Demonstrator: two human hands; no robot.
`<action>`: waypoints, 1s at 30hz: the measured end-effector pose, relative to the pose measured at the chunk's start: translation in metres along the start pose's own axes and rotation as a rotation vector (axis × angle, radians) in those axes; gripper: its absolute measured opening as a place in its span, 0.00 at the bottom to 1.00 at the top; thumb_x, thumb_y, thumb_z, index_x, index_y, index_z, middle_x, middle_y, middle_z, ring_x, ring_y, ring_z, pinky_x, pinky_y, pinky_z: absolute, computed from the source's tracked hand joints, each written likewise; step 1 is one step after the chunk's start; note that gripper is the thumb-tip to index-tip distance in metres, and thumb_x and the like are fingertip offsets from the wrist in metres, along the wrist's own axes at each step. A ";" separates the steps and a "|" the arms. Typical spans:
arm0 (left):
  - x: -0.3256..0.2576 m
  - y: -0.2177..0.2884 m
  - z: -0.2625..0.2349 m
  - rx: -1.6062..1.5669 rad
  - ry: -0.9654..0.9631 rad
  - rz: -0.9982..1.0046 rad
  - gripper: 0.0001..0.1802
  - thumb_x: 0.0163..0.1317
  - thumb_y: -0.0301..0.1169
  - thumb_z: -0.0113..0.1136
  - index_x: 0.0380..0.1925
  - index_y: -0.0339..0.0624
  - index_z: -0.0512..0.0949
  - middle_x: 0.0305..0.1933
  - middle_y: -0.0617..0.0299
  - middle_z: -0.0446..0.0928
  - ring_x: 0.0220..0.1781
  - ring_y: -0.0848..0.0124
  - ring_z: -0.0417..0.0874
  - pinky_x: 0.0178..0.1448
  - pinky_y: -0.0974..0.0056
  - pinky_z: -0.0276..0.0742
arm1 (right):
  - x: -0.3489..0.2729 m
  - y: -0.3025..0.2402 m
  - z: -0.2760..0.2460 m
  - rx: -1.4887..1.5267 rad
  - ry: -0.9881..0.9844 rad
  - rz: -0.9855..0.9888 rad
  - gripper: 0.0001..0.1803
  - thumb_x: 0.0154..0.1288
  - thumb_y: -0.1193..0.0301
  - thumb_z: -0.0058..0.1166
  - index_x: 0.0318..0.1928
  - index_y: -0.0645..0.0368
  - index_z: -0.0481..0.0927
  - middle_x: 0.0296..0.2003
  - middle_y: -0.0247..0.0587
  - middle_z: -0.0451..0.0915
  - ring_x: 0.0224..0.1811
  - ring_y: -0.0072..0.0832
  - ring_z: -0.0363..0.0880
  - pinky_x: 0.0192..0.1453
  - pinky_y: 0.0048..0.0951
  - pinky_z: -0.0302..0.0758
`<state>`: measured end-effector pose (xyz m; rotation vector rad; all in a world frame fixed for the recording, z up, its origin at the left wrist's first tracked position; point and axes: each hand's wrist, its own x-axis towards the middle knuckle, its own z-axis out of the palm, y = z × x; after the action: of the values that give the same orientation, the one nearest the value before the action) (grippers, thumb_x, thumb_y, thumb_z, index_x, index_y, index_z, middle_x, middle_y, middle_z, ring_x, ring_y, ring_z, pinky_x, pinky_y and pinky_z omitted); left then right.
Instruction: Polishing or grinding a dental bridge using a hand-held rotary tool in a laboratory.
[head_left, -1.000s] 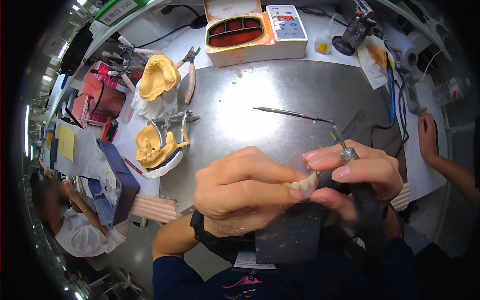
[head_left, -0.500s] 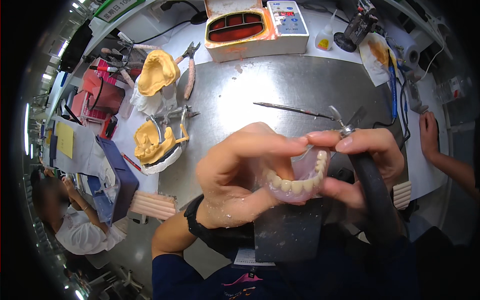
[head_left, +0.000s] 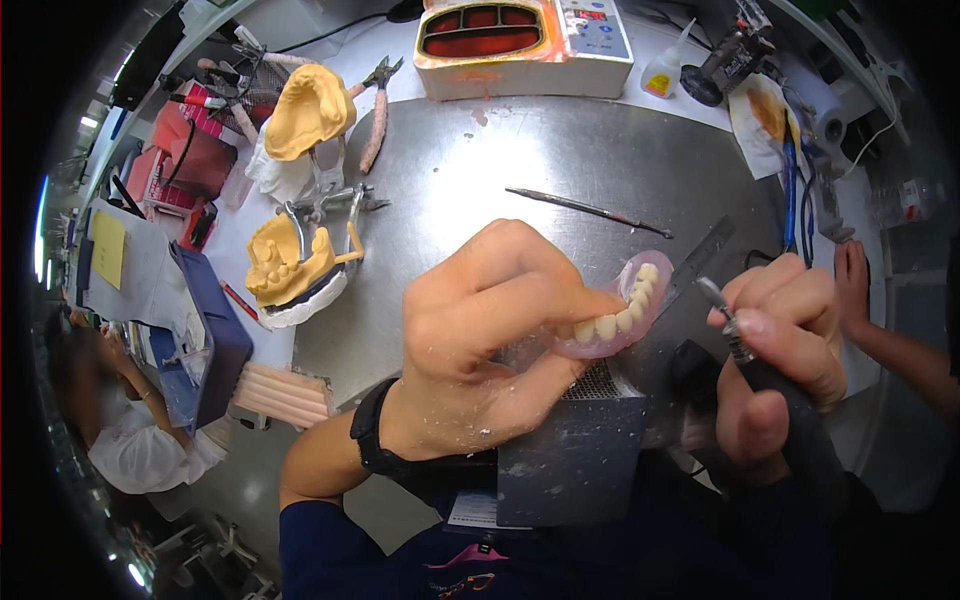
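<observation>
Between the thumb and bent fingers of my left hand [head_left: 480,335] is a denture [head_left: 655,290] with a pink base and a curved row of cream teeth, tilted upward to the right. White dust specks my left hand. My right hand [head_left: 795,325] is closed around a dark rotary handpiece [head_left: 740,345] with a metal collar and a short tool at its tip. That tip stands to the right of the denture, apart from it. Beyond my hands a thin metal carving tool [head_left: 585,208] lies on the steel bench top [head_left: 440,220].
An articulator with yellow plaster models [head_left: 310,110] stands left, beside pliers [head_left: 375,125]. A wax heater [head_left: 520,75] sits at the back, near a small glue bottle [head_left: 665,65]. Below the denture is a dark block [head_left: 570,460]. Another person's arm [head_left: 900,335] rests at right.
My right hand has come off the denture and moved right with the handpiece. My left hand still holds the denture, now turned and tilted up on its right side. The view has shifted slightly.
</observation>
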<state>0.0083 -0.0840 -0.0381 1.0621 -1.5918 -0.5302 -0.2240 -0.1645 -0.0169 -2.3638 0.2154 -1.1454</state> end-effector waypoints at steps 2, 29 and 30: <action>-0.001 0.001 0.000 0.024 0.012 -0.003 0.19 0.41 0.13 0.70 0.37 0.37 0.88 0.33 0.59 0.81 0.36 0.66 0.84 0.38 0.66 0.77 | -0.001 -0.004 0.004 0.117 -0.007 0.055 0.24 0.72 0.55 0.58 0.51 0.64 0.76 0.32 0.44 0.74 0.36 0.39 0.81 0.46 0.44 0.81; -0.005 0.002 -0.011 0.119 -0.130 0.097 0.22 0.43 0.16 0.69 0.44 0.35 0.86 0.43 0.51 0.88 0.45 0.55 0.90 0.56 0.49 0.85 | 0.004 -0.014 0.032 0.190 0.019 0.085 0.15 0.66 0.67 0.67 0.42 0.61 0.75 0.29 0.43 0.77 0.48 0.58 0.88 0.61 0.58 0.83; -0.005 0.001 -0.010 0.105 -0.123 0.087 0.22 0.43 0.16 0.69 0.44 0.36 0.86 0.43 0.51 0.88 0.45 0.55 0.90 0.57 0.49 0.85 | 0.004 -0.014 0.031 0.176 0.010 0.082 0.15 0.65 0.66 0.68 0.42 0.61 0.75 0.29 0.42 0.77 0.48 0.57 0.89 0.61 0.57 0.83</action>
<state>0.0173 -0.0772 -0.0365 1.0496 -1.7821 -0.4653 -0.1988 -0.1424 -0.0234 -2.1765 0.2042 -1.0911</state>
